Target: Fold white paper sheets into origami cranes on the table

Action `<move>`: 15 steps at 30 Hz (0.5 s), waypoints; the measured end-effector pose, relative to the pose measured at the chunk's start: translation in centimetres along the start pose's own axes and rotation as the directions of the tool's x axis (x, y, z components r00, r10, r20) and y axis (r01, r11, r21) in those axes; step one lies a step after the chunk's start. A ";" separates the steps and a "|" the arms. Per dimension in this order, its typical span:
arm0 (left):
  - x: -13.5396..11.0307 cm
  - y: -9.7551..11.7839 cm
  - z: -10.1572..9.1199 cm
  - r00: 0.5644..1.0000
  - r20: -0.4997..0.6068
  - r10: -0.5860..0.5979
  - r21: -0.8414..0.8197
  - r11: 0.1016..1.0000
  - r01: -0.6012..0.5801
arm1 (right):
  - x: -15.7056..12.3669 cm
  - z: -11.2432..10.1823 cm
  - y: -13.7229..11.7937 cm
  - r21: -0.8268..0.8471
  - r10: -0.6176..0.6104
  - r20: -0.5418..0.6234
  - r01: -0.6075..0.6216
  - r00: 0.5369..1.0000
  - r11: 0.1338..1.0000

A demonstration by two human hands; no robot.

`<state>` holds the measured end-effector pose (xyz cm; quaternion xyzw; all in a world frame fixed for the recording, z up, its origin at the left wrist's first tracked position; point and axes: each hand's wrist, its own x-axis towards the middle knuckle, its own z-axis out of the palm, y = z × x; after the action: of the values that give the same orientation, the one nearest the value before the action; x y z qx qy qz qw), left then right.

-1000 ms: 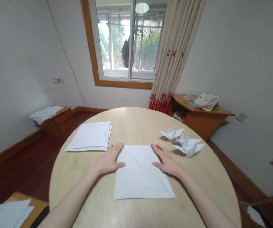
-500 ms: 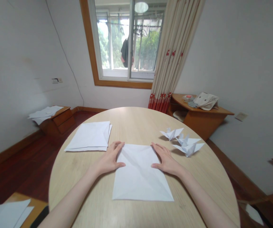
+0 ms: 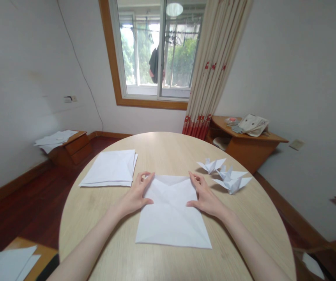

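The left hand [image 3: 133,195] and right hand [image 3: 204,193] stand apart, each pinching a far corner of a creased white paper sheet [image 3: 170,218] between curled fingers and thumb. The sheet lies flat on the near part of a round wooden counter [image 3: 168,144], its far edge slightly raised between the hands. A stack of white paper [image 3: 108,168] sits just left of the left hand, and three folded paper cranes [image 3: 229,180] stand close together to the right, near the right hand but not touching it.
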<state>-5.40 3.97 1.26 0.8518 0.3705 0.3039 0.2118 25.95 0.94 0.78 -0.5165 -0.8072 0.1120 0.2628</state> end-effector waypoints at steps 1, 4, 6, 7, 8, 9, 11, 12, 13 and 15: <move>0.0 0.0 0.1 1.000 -0.016 0.009 0.023 1.000 -0.009 | 0.0 0.0 0.0 -0.012 -0.003 -0.012 0.002 1.000 1.000; 0.1 0.0 0.3 0.996 -0.070 0.051 0.117 0.992 -0.042 | 0.1 0.1 -0.1 -0.075 -0.022 -0.063 0.017 0.998 0.997; 0.2 0.2 0.4 0.991 -0.100 0.093 0.189 0.979 -0.073 | 0.2 0.1 -0.1 -0.144 -0.057 -0.108 0.041 0.993 0.989; 0.2 0.3 0.4 0.987 -0.112 0.114 0.225 0.970 -0.086 | 0.2 0.0 -0.2 -0.184 -0.079 -0.128 0.054 0.989 0.981; 0.2 0.4 0.5 0.984 -0.121 0.133 0.260 0.961 -0.098 | 0.2 0.0 -0.3 -0.226 -0.101 -0.144 0.067 0.984 0.972; 0.2 0.6 0.5 0.980 -0.129 0.148 0.294 0.950 -0.105 | 0.3 0.0 -0.4 -0.268 -0.121 -0.158 0.075 0.980 0.960; 0.3 0.8 0.6 0.974 -0.147 0.170 0.360 0.927 -0.107 | 0.3 -0.1 -0.6 -0.344 -0.154 -0.185 0.083 0.971 0.935; 0.3 0.9 0.7 0.971 -0.159 0.178 0.390 0.915 -0.104 | 0.3 0.0 -0.7 -0.375 -0.168 -0.199 0.083 0.965 0.923; 0.3 1.0 0.7 0.967 -0.171 0.187 0.419 0.902 -0.101 | 0.3 0.0 -0.8 -0.399 -0.181 -0.216 0.082 0.960 0.913; 0.3 1.1 0.9 0.957 -0.199 0.211 0.471 0.877 -0.096 | 0.3 0.1 -1.0 -0.434 -0.201 -0.252 0.076 0.947 0.898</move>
<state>-4.06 3.39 1.40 0.8605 0.3853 0.3266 -0.0664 25.02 0.81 1.28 -0.5121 -0.7999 -0.1599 0.2688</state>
